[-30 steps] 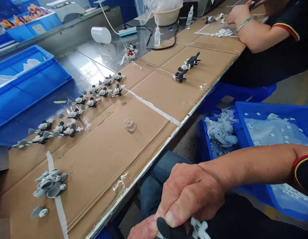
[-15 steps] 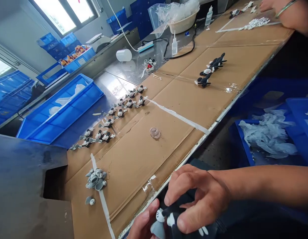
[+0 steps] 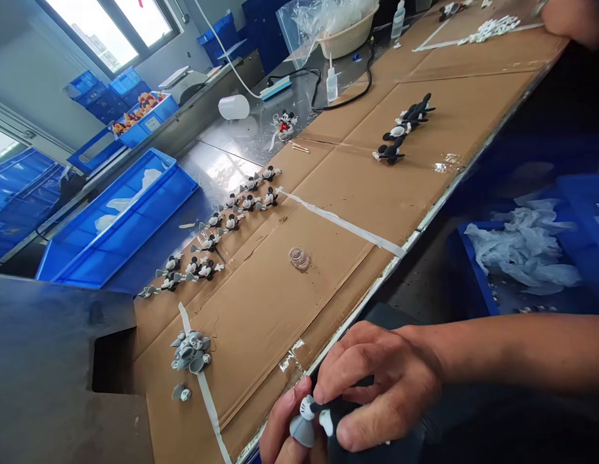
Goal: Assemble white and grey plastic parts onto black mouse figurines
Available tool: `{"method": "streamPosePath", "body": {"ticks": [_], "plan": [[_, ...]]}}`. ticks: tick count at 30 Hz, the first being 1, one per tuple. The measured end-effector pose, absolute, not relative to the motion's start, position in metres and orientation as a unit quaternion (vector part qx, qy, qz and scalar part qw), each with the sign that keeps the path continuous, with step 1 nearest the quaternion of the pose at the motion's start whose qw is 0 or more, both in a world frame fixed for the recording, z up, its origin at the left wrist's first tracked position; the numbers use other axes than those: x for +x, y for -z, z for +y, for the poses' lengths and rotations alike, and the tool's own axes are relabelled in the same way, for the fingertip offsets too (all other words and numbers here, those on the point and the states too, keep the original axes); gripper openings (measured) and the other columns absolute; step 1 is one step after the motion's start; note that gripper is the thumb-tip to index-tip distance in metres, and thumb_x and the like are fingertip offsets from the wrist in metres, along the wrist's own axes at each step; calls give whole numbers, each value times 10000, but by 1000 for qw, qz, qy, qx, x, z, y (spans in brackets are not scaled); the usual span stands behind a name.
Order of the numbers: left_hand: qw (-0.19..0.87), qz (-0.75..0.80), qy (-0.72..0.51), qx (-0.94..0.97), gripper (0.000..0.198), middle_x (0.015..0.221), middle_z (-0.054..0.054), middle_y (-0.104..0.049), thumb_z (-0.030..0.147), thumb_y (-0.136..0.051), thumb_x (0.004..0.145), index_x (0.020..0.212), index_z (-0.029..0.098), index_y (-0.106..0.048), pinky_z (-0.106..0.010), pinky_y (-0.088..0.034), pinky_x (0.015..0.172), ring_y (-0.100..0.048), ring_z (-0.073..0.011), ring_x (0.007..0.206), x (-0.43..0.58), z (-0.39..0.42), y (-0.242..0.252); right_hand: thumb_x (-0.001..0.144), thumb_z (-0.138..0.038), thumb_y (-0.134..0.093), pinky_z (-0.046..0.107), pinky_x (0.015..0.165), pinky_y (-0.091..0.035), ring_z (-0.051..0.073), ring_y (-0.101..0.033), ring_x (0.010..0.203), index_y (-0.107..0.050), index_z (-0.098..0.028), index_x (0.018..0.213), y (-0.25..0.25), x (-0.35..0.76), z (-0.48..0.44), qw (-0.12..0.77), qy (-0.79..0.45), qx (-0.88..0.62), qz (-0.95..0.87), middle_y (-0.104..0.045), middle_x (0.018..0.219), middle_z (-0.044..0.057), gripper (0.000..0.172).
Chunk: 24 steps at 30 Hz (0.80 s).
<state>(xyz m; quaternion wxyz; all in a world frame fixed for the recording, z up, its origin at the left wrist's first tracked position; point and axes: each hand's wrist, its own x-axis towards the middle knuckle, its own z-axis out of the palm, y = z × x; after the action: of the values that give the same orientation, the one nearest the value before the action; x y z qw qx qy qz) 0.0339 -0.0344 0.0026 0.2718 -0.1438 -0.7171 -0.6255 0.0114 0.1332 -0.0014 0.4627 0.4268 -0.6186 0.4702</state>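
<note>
Both my hands meet at the bottom edge, just off the table's front rim. My right hand (image 3: 381, 380) is closed over a small black, white and grey toy figure (image 3: 313, 417). My left hand (image 3: 282, 432) pinches the same figure from below at its grey base. On the cardboard-covered table (image 3: 338, 193) a double row of similar figures (image 3: 216, 229) runs diagonally. A pile of grey parts (image 3: 189, 351) lies near the front left, with one loose grey part (image 3: 181, 392) beside it. A small clear cup (image 3: 300, 258) stands mid-table.
Another group of black figures (image 3: 403, 125) lies farther right. A coloured finished figure (image 3: 284, 124), glue bottles (image 3: 331, 80), a cable and a beige basket (image 3: 347, 35) sit at the back. Blue bins (image 3: 120, 212) flank the table. A co-worker's arm (image 3: 574, 19) shows top right.
The view swung left and up from a second ago. My hands shifted from clasped over the figure to pinching it, with its white and grey parts now showing between the fingers.
</note>
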Motion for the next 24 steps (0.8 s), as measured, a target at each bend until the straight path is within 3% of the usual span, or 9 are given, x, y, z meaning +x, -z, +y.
{"method": "streamPosePath", "body": {"ticks": [3,5,8,11,14,18,24], "plan": [[277,-689,657,-128,139,1033,35,-811,324,-839,866,977,258,-789,-238,-643,685,-782,-156,803,33,-31,5,1006,-102,-604,257,905,-635,211,-776,985,-714,-66,1047,0,19,132,412,-517,411,-627,-736,1051,189,123],[285,-651,693,-126,209,1071,93,-809,283,-877,830,1004,297,-761,-181,-636,715,-778,-110,827,32,-28,10,998,-187,-668,241,861,-632,188,-769,935,-697,-77,1109,-2,27,128,354,-593,336,-641,-756,1002,165,159],[273,-631,720,-99,342,1073,141,-802,255,-929,769,1047,327,-742,-107,-599,807,-758,-42,844,32,-26,11,899,-273,-803,206,745,-613,130,-720,773,-697,-115,1120,-12,38,124,175,-725,162,-646,-756,892,67,291],[229,-654,718,-65,292,1015,109,-809,342,-936,759,996,272,-779,-107,-581,867,-744,-45,850,34,-27,8,829,-294,-839,207,739,-584,106,-674,758,-697,-124,1194,-26,42,124,6,-802,49,-596,-736,925,34,426],[180,-655,732,-40,277,969,97,-809,364,-939,747,960,253,-800,-109,-585,870,-735,-62,875,36,-30,3,797,-329,-851,198,717,-543,90,-638,733,-711,-118,1096,-35,39,124,-88,-847,-6,-524,-719,880,13,392],[135,-647,750,-15,289,956,51,-809,341,-940,741,959,211,-800,-128,-618,803,-757,-99,818,38,-32,0,726,-385,-912,198,662,-503,99,-634,692,-674,-131,850,-36,37,121,-116,-865,-50,-486,-708,785,-2,370],[137,-648,750,3,270,895,-15,-820,329,-894,802,990,169,-783,-195,-663,722,-778,-152,718,43,-35,2,760,-415,-892,228,671,-522,155,-666,759,-718,-139,886,-37,42,119,-64,-809,-56,-582,-743,816,22,350]]}}
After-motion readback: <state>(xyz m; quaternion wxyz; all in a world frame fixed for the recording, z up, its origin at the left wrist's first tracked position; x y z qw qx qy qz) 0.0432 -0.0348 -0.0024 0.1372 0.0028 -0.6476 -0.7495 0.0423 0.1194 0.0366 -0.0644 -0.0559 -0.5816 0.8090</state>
